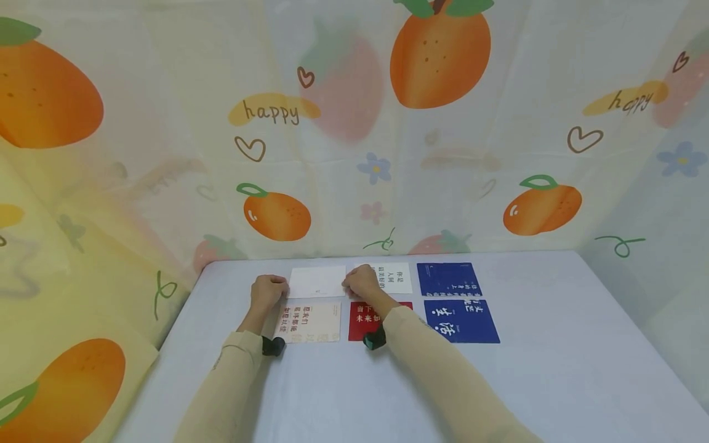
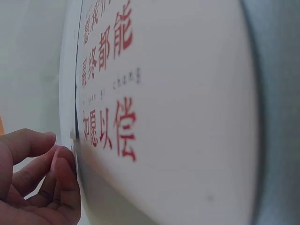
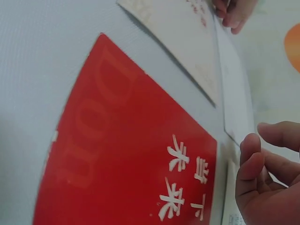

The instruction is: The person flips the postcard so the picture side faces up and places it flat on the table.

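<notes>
A mostly blank white card (image 1: 317,282) lies in the back row of cards on the table, between the two hands. My left hand (image 1: 268,290) is at its left edge, with bent fingertips (image 2: 65,164) close against the cards in the left wrist view. At the opposite edge, my right hand (image 1: 361,282) has loosely bent fingers (image 3: 251,164) beside the card's corner, and nothing shows between thumb and fingers. The right hand partly covers a white card with black characters (image 1: 397,280). In front lie a cream card with red characters (image 1: 310,321) and a red card (image 1: 360,329), partly behind the right forearm.
Two blue cards (image 1: 450,279) with white characters lie one behind the other at the right. The white tabletop (image 1: 554,369) meets a fruit-printed curtain (image 1: 343,184) along its back edge. Each wrist carries a dark strap device (image 1: 375,338).
</notes>
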Demonstrator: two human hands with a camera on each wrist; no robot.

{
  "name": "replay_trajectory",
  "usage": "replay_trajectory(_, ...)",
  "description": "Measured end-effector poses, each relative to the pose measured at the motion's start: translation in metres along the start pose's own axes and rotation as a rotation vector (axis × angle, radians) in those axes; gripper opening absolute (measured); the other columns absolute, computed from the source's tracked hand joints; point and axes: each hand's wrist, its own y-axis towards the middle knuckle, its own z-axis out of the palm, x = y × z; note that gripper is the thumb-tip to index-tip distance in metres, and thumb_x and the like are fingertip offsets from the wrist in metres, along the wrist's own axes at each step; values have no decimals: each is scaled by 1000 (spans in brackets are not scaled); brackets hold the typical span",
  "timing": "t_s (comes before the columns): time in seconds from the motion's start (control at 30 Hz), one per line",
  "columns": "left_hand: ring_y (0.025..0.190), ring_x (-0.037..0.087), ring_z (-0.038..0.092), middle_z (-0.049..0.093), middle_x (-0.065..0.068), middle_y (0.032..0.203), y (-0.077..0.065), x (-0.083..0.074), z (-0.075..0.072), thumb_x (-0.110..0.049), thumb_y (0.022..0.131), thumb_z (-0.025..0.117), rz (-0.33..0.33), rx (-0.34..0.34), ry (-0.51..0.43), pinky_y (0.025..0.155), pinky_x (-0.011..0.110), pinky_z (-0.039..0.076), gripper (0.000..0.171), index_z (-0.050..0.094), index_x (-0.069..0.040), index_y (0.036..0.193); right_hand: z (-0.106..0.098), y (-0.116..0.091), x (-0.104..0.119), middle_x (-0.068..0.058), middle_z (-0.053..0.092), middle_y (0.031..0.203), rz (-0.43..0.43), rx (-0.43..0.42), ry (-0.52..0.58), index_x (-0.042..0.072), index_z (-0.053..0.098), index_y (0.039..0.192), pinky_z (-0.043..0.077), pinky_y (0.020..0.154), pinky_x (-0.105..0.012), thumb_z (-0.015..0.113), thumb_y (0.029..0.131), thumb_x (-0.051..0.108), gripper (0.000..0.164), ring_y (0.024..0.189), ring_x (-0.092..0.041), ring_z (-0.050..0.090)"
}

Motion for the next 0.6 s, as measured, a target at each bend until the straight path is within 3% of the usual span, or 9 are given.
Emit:
replay_trajectory(0.27,98,32,65,67,23,114,-6,-10,0,-16,94,58,1,-16,-76,78,34,53,31,66,3,117,-8,-6,2,-12,70,86,-85,4,46,-3,68,107,47,53,-21,68,88,11,24,62,-15,62)
replay_trajectory(0.43,101,32,64,66,22,115,-12,-15,4,-17,95,58,-8,7,-127,85,38,53,32,65,2,119,-15,-13,3,-14,71,101,-88,8,70,-1,68,113,54,62,-24,68,89,13,27,74,-20,66)
replay_trajectory(0.6,104,33,64,66,22,116,-15,-19,7,-20,96,58,23,10,-155,89,41,52,32,65,0,119,-23,-19,4,-13,71,105,-84,-8,95,2,68,115,56,68,-27,67,91,19,29,76,-18,65)
